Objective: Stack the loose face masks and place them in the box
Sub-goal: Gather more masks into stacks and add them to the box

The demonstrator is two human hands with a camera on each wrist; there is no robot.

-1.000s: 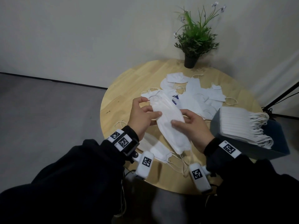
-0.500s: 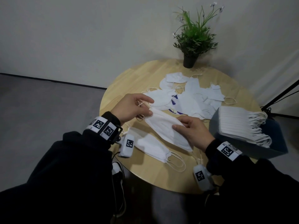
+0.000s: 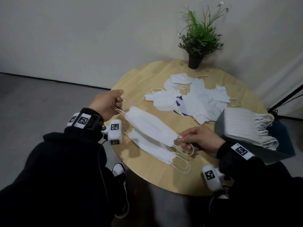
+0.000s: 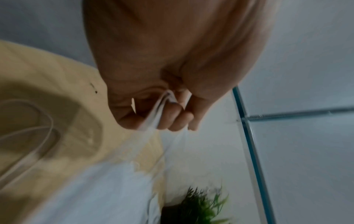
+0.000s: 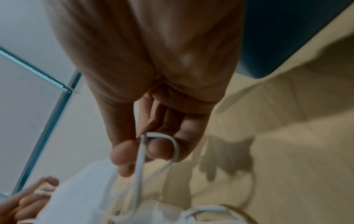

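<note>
A white folded face mask (image 3: 150, 126) hangs stretched between my two hands just above the round wooden table (image 3: 147, 74). My left hand (image 3: 107, 103) pinches its ear loops (image 4: 162, 109) at the far-left end. My right hand (image 3: 199, 139) pinches the ear loop (image 5: 141, 151) at the near-right end. Right under it another white mask (image 3: 151, 147) lies flat on the table. A pile of loose white masks (image 3: 195, 97) is scattered at the table's middle and back. The dark blue box (image 3: 282, 141) at the right holds a neat stack of masks (image 3: 241, 125).
A potted green plant (image 3: 199, 40) stands at the table's back edge by the wall. A dark tripod leg (image 3: 288, 95) runs along the right side. My shoe (image 3: 118, 173) shows on the grey floor below the table's near edge.
My hands have slid apart from the mask's body to its ear loops, the left moving left and the right moving nearer. The mask is now stretched flat above the one lying on the table.
</note>
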